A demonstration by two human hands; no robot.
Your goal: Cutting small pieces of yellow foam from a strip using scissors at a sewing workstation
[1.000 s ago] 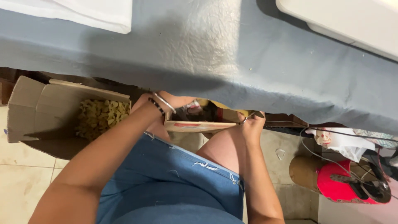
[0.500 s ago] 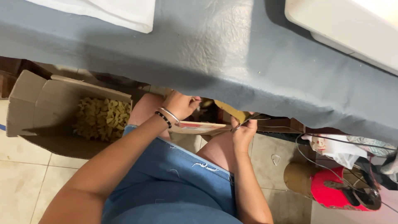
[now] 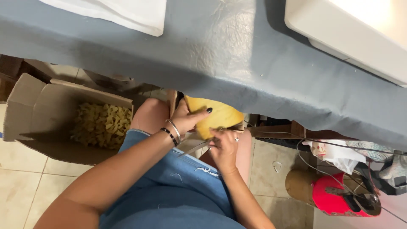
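My left hand (image 3: 188, 119), with bracelets on the wrist, grips a yellow piece of soft material (image 3: 217, 115) just below the table's edge, over my lap. My right hand (image 3: 224, 148), a ring on one finger, pinches the lower edge of the same yellow piece. A thin metal tool (image 3: 194, 148), perhaps scissors, juts out to the left from under the right hand. A small open box (image 3: 173, 101) sits behind the hands on my knees, mostly hidden.
A table under a grey-blue cloth (image 3: 237, 55) fills the top, with a white cloth (image 3: 127, 10) and a white appliance (image 3: 352, 34) on it. An open cardboard box (image 3: 46, 106) of yellowish pieces stands on the tiled floor at left. A red object (image 3: 339, 197) and cables lie at right.
The yellow piece has come up out of the small box on my lap. Both hands have closed in on it, the right moving left toward the left hand.
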